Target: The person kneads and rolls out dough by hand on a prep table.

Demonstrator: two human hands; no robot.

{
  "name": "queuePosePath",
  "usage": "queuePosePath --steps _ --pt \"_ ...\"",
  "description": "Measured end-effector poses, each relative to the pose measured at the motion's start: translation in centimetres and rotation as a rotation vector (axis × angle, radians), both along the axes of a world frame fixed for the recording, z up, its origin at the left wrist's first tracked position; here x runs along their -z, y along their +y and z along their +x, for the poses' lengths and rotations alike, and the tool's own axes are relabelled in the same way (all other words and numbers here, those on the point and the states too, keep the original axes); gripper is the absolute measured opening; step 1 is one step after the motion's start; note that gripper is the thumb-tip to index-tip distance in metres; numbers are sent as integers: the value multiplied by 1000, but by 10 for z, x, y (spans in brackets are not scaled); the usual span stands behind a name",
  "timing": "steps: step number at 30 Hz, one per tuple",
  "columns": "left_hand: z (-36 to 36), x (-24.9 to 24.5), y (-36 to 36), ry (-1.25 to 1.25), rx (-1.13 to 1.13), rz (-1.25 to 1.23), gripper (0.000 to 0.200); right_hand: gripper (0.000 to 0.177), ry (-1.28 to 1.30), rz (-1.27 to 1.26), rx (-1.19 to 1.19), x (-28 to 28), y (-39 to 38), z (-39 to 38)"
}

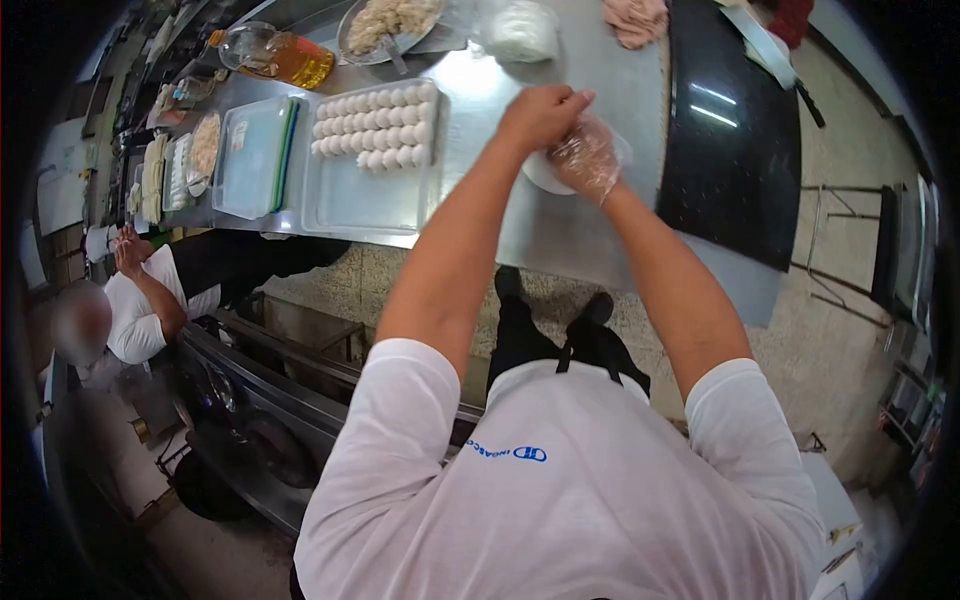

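My left hand [545, 118] is bare, with its fingers curled in against the fingers of my right hand. A clear, crinkled plastic glove [590, 165] covers my right hand [582, 150] down to about the wrist. My left fingers press on the glove near its finger end. The right fingers are partly hidden behind the left hand and the plastic. Under both hands, on the metal table, lies a round white plate or bowl [540, 176]. To the left, a clear tray [368, 205] holds rows of small white balls [385, 125].
A metal table [470, 190] carries a bottle of yellow oil [275, 57], a bowl of pale shredded food [385, 25], a plastic-wrapped bundle [522, 30], stacked lidded boxes [250, 160] and a pinkish cloth [636, 20]. A dark glossy surface [730, 130] adjoins at right. Another person [140, 290] is at far left.
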State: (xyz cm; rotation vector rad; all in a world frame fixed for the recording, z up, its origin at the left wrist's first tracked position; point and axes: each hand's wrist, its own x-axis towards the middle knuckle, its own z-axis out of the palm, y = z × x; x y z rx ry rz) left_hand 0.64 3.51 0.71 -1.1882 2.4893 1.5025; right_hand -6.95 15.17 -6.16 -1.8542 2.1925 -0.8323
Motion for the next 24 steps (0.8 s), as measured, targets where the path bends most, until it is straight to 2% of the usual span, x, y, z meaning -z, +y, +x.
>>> queuePosePath --steps 2,5,7,8,10,11,12,13,14,15,17,18,21,24 --pt "1 -6 11 -67 151 -291 49 20 -41 117 -56 -29 33 15" --pt "12 -11 49 -154 275 -347 46 27 -398 -100 12 -16 86 21" --pt "27 13 78 46 224 -514 37 27 -867 -229 189 -15 97 10" --pt "32 12 95 -17 209 -573 35 28 -1113 -277 279 -13 100 11" --pt "36 14 121 -152 190 -687 34 30 -904 -319 306 -26 99 22" --pt "38 29 127 -197 191 -788 33 31 -796 -340 322 -29 93 24" --pt "41 54 133 -237 200 -885 32 38 -588 -275 212 -12 89 26" --pt "40 65 136 -272 215 -974 32 40 -515 -323 198 -5 84 26" --pt "40 77 130 -80 70 -930 29 41 -438 -369 185 3 77 25" --pt "38 81 120 -67 104 -898 29 43 -359 -413 167 7 68 23" --pt "33 90 97 -46 173 -837 28 50 -329 -340 181 14 54 17" --pt "28 88 86 24 125 -768 27 50 -301 -307 202 10 46 15" --pt "16 101 54 -65 145 -675 31 51 -208 -260 275 11 12 6" --pt "-3 104 17 25 189 -766 28 50 -113 -259 309 9 -19 -11"
